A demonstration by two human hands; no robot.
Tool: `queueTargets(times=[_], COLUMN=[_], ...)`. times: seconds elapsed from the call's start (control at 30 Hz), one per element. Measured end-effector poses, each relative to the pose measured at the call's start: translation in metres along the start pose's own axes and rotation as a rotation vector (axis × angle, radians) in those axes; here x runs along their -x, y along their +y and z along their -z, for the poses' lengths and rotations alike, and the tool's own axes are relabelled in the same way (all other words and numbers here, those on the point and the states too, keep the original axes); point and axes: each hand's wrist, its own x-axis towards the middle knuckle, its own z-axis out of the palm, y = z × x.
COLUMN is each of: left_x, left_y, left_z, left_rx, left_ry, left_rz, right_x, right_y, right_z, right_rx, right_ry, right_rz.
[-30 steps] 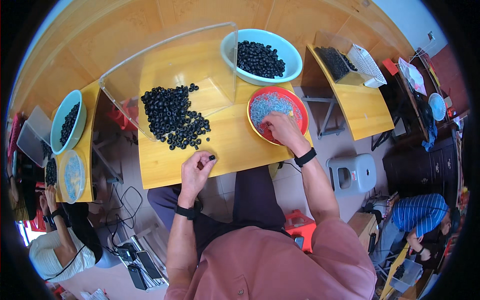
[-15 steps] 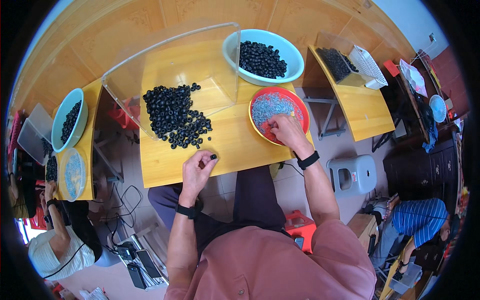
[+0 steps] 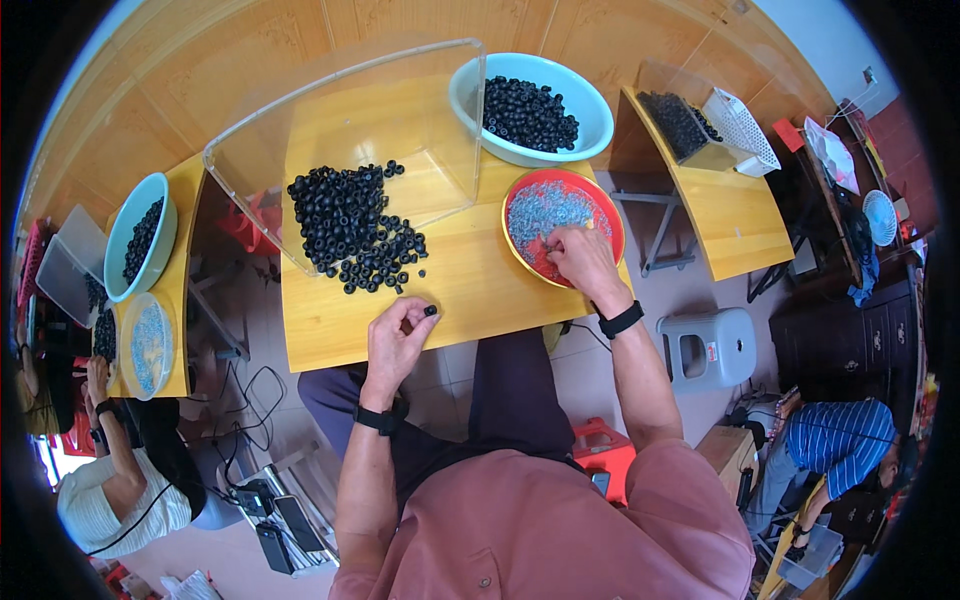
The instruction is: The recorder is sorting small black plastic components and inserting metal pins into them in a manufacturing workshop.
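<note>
Black piece (image 3: 431,310), one, in left hand (image 3: 394,342).

Left hand (image 3: 396,338) pinching a black piece (image 3: 430,311), right hand (image 3: 586,264) in red bowl (image 3: 538,262), yellow table (image 3: 470,255)

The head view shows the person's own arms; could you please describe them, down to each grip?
The dusty-pink shirt has short sleeves. There is a black left wristband and a black right wristband. The left grip and right grip are both gloveless.

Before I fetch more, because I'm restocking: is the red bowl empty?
The red bowl isn't empty: small bluish pieces cover much of its bottom.
</note>
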Motion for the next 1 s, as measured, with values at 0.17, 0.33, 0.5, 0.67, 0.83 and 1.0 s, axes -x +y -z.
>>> queueTargets(times=[0.17,0.33,0.5,0.67,0.83,1.0], left_x=[0.000,0.000,0.001,0.001,0.000,-0.002], left_y=[0.002,0.003,0.006,0.005,0.006,0.007], left_z=[0.000,-0.003,-0.002,-0.002,0.001,0.001], left_rx=[-0.015,-0.062,-0.093,-0.107,-0.108,-0.096], left_ry=[0.015,0.003,-0.006,-0.015,-0.011,0.009], left_rz=[-0.002,-0.043,-0.050,-0.038,-0.040,-0.034], right_x=[0.002,0.006,0.006,0.007,0.011,0.029], right_y=[0.002,-0.002,0.000,-0.002,-0.020,-0.083], right_z=[-0.009,-0.011,-0.023,-0.021,-0.006,-0.013], right_rx=[0.005,0.023,0.022,-0.015,0.039,-0.461], right_ry=[0.044,0.072,0.155,0.119,0.172,0.270], right_rz=[0.066,0.073,0.093,0.102,0.075,0.263])
